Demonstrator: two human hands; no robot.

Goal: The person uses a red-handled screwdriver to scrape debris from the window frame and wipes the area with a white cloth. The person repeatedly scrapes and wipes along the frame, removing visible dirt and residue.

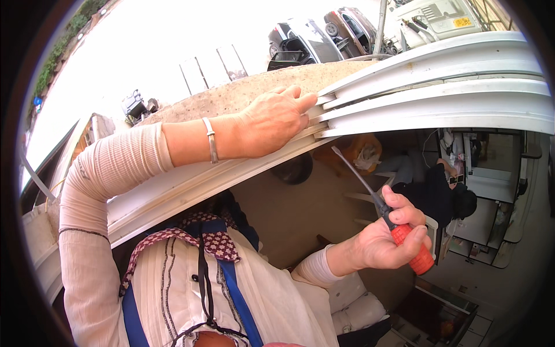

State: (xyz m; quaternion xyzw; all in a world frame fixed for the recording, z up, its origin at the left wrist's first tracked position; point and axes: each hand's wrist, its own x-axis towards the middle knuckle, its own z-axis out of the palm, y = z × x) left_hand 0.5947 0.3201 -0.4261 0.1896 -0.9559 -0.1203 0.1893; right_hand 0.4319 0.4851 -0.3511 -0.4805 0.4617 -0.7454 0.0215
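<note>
My right hand [390, 243] holds a flat-blade screwdriver [412, 249] by its red handle, palm turned up. Its metal shaft points up and left, and the tip lies just below the white window frame in the picture. My left hand [277, 119], with a metal bracelet on the wrist, rests back up on the window frame [256, 161], fingers bent at the ends of the white sliding sash rails [433, 106]. The undersides of these fingers are hidden, so whether they grip anything cannot be told.
Outside the frame runs a rough stone or concrete sill [234, 93], with parked cars [312, 39] beyond. Inside, a person in dark clothes [433, 191] sits at a desk [490, 182]. A dark round basin [295, 169] and an orange bag [362, 149] are on the floor.
</note>
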